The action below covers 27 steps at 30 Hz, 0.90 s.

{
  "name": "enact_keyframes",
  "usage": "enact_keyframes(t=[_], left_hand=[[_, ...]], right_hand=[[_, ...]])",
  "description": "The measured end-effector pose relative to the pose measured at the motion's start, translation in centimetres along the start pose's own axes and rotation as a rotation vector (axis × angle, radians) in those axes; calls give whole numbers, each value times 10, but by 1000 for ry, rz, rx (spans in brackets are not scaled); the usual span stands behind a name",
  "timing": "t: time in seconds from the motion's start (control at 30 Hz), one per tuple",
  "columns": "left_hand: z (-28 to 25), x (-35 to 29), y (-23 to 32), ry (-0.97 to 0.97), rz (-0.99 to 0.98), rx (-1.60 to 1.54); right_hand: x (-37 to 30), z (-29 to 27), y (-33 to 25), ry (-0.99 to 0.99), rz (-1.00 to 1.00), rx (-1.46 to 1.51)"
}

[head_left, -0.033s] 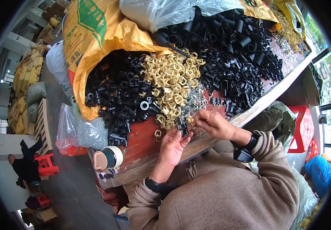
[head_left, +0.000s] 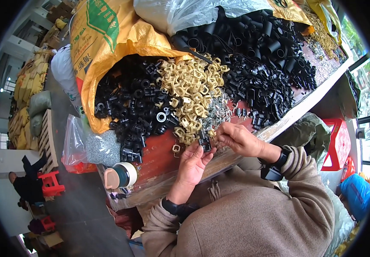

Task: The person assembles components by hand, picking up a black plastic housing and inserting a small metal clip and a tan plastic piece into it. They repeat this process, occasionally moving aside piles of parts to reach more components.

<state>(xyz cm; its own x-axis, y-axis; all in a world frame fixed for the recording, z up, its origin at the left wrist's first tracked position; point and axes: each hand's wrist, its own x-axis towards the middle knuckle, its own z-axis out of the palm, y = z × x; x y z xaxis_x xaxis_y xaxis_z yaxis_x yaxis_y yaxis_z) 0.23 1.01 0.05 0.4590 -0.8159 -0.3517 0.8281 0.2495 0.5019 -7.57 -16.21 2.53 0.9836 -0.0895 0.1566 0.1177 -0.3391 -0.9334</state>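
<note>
Between the thumb and fingers of my left hand (head_left: 192, 165) is a small black plastic fitting (head_left: 204, 144), held just above the near edge of the table. My right hand (head_left: 241, 139) is close beside it on the right, thumb and fingertips pinched together; whatever they grip is hidden. Just beyond both hands lies a heap of cream-coloured plastic clips (head_left: 195, 92). Bent silver metal pieces (head_left: 220, 112) are scattered along its right side. A pile of black plastic fittings (head_left: 129, 107) spills from an orange woven sack (head_left: 144, 40) on the left.
Small black parts (head_left: 260, 88) and black tubes (head_left: 257, 38) cover the far right of the red tabletop (head_left: 157, 150). A lidded cup (head_left: 127, 174) and a clear bag of grey pieces (head_left: 103, 147) stand at the left edge. A red stool (head_left: 337, 143) is at right.
</note>
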Motion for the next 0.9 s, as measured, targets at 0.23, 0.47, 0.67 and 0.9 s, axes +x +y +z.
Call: enact_keyframes(t=[0.23,0.47,0.67,0.9], left_hand=[[-1,-4,-2,-43,-82,0],[2,-4,-1,-14,-97,49],[1,-5,-4,38,-94,63],[-5,-11,4,-52,-203,116]], right_hand=[[6,7,-19,38,-301,-347],[3,8,-21,10,-283,-488],[1,10,-20,-59,-285,-585],[-5,10,2,-50,-53,-92]])
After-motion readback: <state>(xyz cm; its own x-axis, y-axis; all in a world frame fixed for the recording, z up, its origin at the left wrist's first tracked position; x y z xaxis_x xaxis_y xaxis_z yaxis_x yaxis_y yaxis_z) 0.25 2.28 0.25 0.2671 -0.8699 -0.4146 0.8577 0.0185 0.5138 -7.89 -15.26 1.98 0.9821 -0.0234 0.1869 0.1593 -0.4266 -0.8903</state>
